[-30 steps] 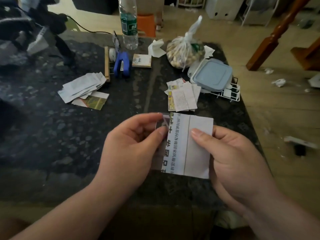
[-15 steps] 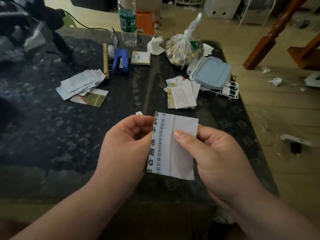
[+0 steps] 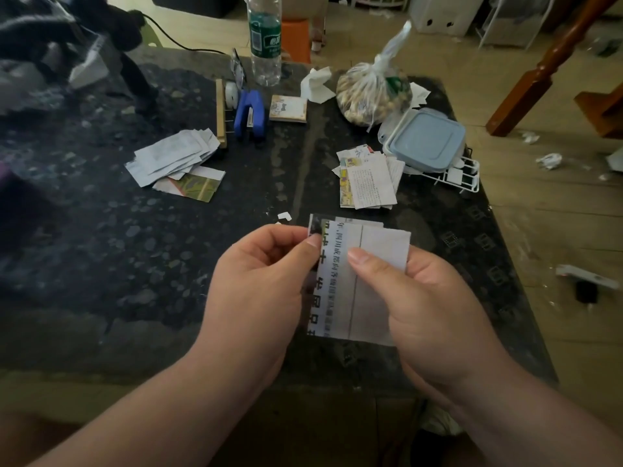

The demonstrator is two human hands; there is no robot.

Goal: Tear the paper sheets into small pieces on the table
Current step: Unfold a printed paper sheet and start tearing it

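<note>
Two bare hands hold a paper sheet [image 3: 362,284] upright above the near part of a dark table [image 3: 168,257]. The left hand [image 3: 256,298] pinches the sheet's left edge near the top, thumb tip pressed on the front and the other fingers curled behind. The right hand [image 3: 428,311] grips the right side, its thumb lying across the front and pointing left, its fingers curled behind the paper. The sheet is white with a column of black printed characters down its left part and a thin vertical line near the middle. A second layer of paper peeks out behind its top left corner.

Farther back on the table lie two piles of paper pieces: one pile [image 3: 175,160] to the left, another pile [image 3: 369,178] to the right. Behind them sit a blue stapler [image 3: 249,114], a water bottle [image 3: 265,42], a tied plastic bag [image 3: 374,92] and a lidded blue box [image 3: 426,141]. A tiny white scrap [image 3: 284,216] lies just beyond the left hand.
</note>
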